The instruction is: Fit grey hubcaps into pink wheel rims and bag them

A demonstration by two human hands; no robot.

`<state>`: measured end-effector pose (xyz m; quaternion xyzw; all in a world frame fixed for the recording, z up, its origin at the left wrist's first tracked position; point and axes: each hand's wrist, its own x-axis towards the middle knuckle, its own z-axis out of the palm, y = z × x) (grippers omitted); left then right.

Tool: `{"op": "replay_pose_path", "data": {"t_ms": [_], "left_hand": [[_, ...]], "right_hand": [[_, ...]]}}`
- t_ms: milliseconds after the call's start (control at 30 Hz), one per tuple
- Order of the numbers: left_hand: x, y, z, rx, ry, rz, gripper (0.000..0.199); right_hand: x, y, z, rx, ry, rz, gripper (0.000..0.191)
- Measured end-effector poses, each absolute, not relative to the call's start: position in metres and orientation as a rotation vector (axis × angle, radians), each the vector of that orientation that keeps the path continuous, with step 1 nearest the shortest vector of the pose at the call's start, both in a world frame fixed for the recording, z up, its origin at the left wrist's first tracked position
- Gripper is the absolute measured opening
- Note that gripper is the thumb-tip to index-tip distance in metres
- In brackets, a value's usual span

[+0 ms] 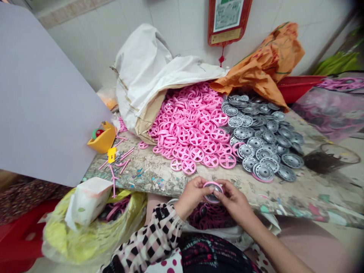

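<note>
Together, the left hand (192,194) and right hand (233,201) pinch a pink ring (212,183) around a silver disc (214,191); pink spoked wheels (193,129) heap at 12 o'clock.

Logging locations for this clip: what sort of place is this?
Probably a small workshop doing manual piecework on plastic parts: a large heap of pink cross-spoked plastic rings and a pile of silver-grey discs lie on a worn, stained workbench beside a white woven sack.
</note>
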<state>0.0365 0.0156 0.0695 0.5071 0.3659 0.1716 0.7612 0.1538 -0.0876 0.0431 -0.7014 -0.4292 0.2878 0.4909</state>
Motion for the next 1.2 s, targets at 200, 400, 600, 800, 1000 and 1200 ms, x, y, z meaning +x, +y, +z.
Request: {"op": "replay_pose_path", "data": {"t_ms": [200, 400, 600, 800, 1000, 1200], "left_hand": [[0.01, 0.039, 0.059, 1.713, 0.996, 0.539, 0.03], [0.008, 0.071, 0.058, 2.1, 1.257, 0.821, 0.033], [0.023, 0.086, 0.049, 1.942, 1.463, 0.679, 0.043], [0.028, 0.085, 0.047, 1.967, 1.431, 0.805, 0.023], [0.026, 0.064, 0.057, 1.461, 1.097, 0.88, 0.024], [0.042, 0.034, 0.068, 0.856, 0.87, 0.444, 0.037]], "right_hand": [[0.141, -0.119, 0.033, -1.853, -1.488, 0.602, 0.032], [0.192, -0.116, 0.046, -2.159, -1.333, -0.026, 0.04], [0.26, -0.112, 0.048, -2.624, -0.848, -0.295, 0.062], [0.268, -0.11, 0.043, -2.609, -0.89, -0.219, 0.059], [0.289, -0.11, 0.035, -2.125, -0.622, 0.088, 0.049], [0.237, -0.088, 0.053, -1.601, -0.468, 0.297, 0.043]]}}
